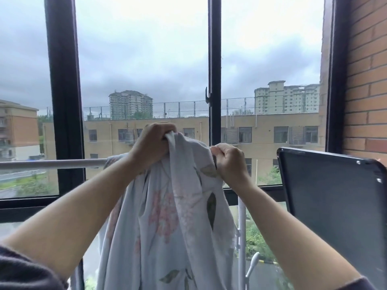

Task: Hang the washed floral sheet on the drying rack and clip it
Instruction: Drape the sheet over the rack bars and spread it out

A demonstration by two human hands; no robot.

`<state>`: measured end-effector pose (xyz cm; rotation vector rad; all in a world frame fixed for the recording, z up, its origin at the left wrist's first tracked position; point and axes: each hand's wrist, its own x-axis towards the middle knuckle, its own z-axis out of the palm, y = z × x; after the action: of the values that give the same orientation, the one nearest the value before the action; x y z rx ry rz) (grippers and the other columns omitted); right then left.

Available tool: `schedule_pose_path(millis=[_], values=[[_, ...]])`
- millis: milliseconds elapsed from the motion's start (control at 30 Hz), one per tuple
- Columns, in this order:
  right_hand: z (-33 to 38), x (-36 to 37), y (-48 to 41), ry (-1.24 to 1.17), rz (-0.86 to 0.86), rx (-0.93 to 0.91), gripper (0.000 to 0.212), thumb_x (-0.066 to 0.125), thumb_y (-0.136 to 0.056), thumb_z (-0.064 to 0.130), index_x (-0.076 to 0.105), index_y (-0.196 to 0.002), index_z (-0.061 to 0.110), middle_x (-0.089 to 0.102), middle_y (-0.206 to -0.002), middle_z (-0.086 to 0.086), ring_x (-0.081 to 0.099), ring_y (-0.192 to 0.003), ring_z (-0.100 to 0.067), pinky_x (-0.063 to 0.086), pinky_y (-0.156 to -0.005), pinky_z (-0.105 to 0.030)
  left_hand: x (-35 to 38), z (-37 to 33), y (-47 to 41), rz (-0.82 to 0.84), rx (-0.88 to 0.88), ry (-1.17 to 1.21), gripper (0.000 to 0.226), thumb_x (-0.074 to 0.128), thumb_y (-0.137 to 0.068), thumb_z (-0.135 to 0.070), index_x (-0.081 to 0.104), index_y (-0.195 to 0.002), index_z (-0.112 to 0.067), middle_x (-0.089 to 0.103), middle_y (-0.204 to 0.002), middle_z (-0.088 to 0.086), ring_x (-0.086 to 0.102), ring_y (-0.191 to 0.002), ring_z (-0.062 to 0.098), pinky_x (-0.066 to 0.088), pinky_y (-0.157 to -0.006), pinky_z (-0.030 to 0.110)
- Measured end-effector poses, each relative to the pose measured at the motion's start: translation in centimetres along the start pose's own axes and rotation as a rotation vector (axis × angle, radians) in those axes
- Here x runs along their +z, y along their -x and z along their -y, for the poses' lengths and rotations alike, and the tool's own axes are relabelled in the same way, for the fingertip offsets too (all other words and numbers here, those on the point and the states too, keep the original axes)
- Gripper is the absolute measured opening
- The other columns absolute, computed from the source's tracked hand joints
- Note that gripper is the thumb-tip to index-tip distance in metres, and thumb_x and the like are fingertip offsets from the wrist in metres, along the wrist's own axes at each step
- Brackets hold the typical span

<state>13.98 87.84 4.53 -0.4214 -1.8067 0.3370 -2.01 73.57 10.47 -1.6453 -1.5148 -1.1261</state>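
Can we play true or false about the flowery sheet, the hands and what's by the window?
1. The left hand and the right hand both grip the floral sheet. True.
2. The sheet is spread out flat. False: it hangs bunched in folds by the white rail.
3. A clip holds the sheet in place. False: no clip shows anywhere.
4. A brick wall stands on the right. True.
5. Outside it is sunny and blue. False: grey clouds fill the view above the buildings.
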Motion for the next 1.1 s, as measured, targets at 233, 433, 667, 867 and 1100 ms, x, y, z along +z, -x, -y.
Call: schedule_pose_path(millis=[233, 433, 667, 867, 1100], values=[[0.8, 1.0, 0.0, 0.025, 0.013, 0.042, 0.026, 0.05, -0.096, 0.024, 0.065, -0.074, 0.022, 0.064, -0.071, 0.004, 0.057, -0.068, -0.017, 0.04, -0.058, -0.023, -5.9, 4.0, 4.6, -0.059, -0.055, -0.056, 0.046, 0.059, -0.08, 0.004, 0.041, -0.051, -0.027, 0.046, -0.046, -0.012, 0.039, -0.047, -0.003, 0.028, -0.044, 0.012], [3.5, 1.9, -0.1, 0.284, 0.052, -0.033, 0.03, 0.039, -0.097, 0.032, 0.058, -0.081, 0.017, 0.064, -0.079, -0.002, 0.059, -0.073, -0.025, 0.039, -0.062, -0.029, -4.6, 3.5, 6.5, -0.155, -0.069, -0.061, 0.03, 0.053, -0.077, 0.016, 0.048, -0.063, -0.011, 0.049, -0.063, -0.001, 0.04, -0.056, 0.006, 0.032, -0.049, 0.014], [3.3, 1.9, -0.4, 0.395, 0.193, -0.115, 0.044, 0.025, -0.098, 0.049, 0.044, -0.068, 0.022, 0.053, -0.068, 0.0, 0.053, -0.066, -0.022, 0.043, -0.064, -0.031, -5.2, 2.9, 6.2, -0.227, -0.249, -0.082, 0.027, 0.048, -0.076, 0.007, 0.046, -0.058, -0.013, 0.046, -0.053, -0.002, 0.037, -0.051, 0.009, 0.03, -0.044, 0.023], [-2.0, -1.2, -0.6, 0.15, 0.295, 0.18, 0.059, 0.028, -0.098, 0.051, 0.054, -0.066, 0.009, 0.059, -0.071, -0.008, 0.053, -0.073, -0.025, 0.042, -0.069, -0.036, -7.1, 0.8, 4.6, 0.231, -0.28, 0.037, 0.027, 0.051, -0.084, 0.012, 0.061, -0.083, -0.014, 0.062, -0.081, -0.007, 0.055, -0.077, 0.003, 0.045, -0.059, 0.016], [-2.1, -3.3, -1.1, 0.085, 0.216, 0.052, 0.051, 0.053, -0.096, 0.028, 0.041, -0.047, 0.019, 0.047, -0.048, 0.007, 0.045, -0.051, -0.015, 0.034, -0.05, -0.03, -7.0, -3.1, 0.2, 0.177, -0.398, 0.149, 0.038, 0.038, -0.084, 0.016, 0.064, -0.089, -0.012, 0.064, -0.094, 0.001, 0.058, -0.084, 0.014, 0.05, -0.064, 0.019]])
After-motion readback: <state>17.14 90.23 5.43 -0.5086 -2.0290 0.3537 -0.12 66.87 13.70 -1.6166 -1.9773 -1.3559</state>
